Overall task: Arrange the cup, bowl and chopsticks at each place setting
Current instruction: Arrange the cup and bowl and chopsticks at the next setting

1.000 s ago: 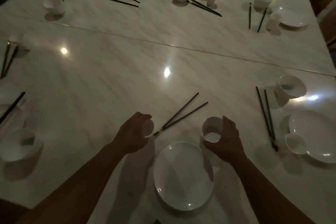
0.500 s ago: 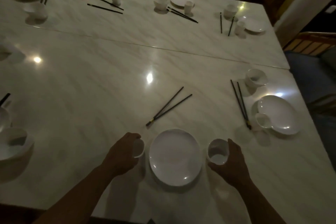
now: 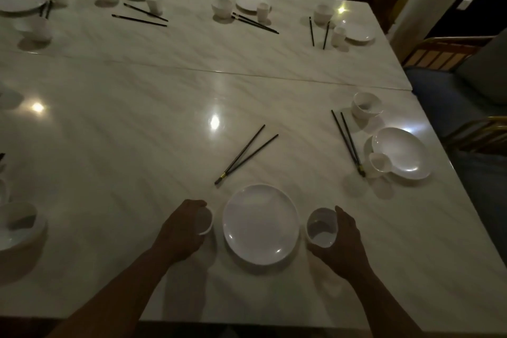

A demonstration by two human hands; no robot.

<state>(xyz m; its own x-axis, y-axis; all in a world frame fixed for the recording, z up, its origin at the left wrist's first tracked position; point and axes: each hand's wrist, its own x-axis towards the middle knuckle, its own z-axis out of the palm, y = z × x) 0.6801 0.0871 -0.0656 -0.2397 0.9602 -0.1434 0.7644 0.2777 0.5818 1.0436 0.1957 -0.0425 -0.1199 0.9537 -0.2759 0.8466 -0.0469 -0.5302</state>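
- The cup (image 3: 204,221) is gripped by the left hand (image 3: 181,228), the bowl (image 3: 321,227) by the right hand (image 3: 338,244), either side of the plate (image 3: 260,223).
- Both are judged being set down; next, the chopsticks (image 3: 247,155), lying beyond the hands, need collecting.

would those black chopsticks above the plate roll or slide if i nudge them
Probably slide: the chopsticks lie loose on the glossy table. They look thin and stiff, likely light. Whether they would roll is hard to judge; their cross-section isn't visible.
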